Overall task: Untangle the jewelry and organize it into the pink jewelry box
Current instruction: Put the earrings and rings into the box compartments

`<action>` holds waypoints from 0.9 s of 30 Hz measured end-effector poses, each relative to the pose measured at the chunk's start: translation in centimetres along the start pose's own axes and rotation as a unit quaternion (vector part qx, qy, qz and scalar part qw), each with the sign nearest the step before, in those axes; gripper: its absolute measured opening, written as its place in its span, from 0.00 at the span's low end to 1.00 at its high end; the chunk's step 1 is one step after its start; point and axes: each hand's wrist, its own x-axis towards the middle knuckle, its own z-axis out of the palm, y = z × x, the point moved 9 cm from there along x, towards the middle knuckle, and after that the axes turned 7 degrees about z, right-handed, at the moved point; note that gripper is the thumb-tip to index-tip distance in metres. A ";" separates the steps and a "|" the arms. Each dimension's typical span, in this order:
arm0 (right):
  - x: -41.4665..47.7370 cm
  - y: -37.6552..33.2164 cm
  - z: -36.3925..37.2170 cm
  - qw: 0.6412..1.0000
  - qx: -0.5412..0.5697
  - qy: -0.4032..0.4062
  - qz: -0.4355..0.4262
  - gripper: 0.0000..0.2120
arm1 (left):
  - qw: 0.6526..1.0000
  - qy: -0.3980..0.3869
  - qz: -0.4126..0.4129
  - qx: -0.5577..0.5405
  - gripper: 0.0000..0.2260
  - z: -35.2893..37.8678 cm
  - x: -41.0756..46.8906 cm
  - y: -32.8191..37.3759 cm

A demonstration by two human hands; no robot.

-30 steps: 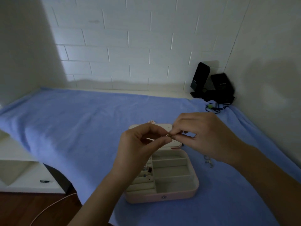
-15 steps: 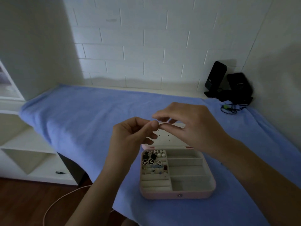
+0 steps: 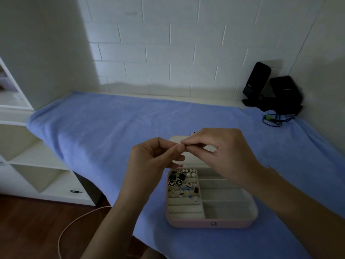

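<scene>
- pink jewelry box (image 3: 211, 223): on the blue cloth (image 3: 112, 128), front wall with its snap button facing the camera, lid (image 3: 174, 140) swung open at the back; only a strip of the lid's cream, hole-punched inside shows past the hands.
- earrings (image 3: 179, 181): in the box's left section, pushed into the back rows of slots. Two black squares, two black rounds with white butterflies, pearls, then a mix of small coloured bits one row nearer.
- left hand (image 3: 149, 159): above the box's back-left corner, fingers curled, thumb against forefinger in a tight pinch.
- right hand (image 3: 224, 156): above the box's back edge, also curled; thumb and forefinger tips closed and touching the left hand's tips.
- both pinches meet at one spot over the lid. Whatever sits between the tips is too small to tell.
- black speakers (image 3: 285, 92): well behind and right of the box, in the wall corner, wires trailing onto the cloth.
- white shelf unit (image 3: 28, 146): well left of the box.
- pale cable (image 3: 74, 225): looping on the wood floor, front-left of the box.
</scene>
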 end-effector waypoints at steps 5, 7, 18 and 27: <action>0.2 1.0 0.4 0.992 0.095 -0.047 0.062 0.04 | 0.996 -0.018 -0.050 -0.077 0.08 0.1 0.1 -0.7; 0.1 1.3 0.6 0.985 0.131 -0.064 0.089 0.05 | 0.995 -0.030 -0.055 -0.078 0.11 0.2 0.0 -0.8; -0.1 2.2 1.8 0.950 0.206 -0.118 0.204 0.07 | 0.999 -0.031 -0.030 -0.031 0.10 -0.4 -0.5 -0.2; -0.9 3.3 2.3 0.864 0.363 -0.071 0.342 0.09 | 0.995 0.012 0.061 0.073 0.08 -0.4 -1.1 1.6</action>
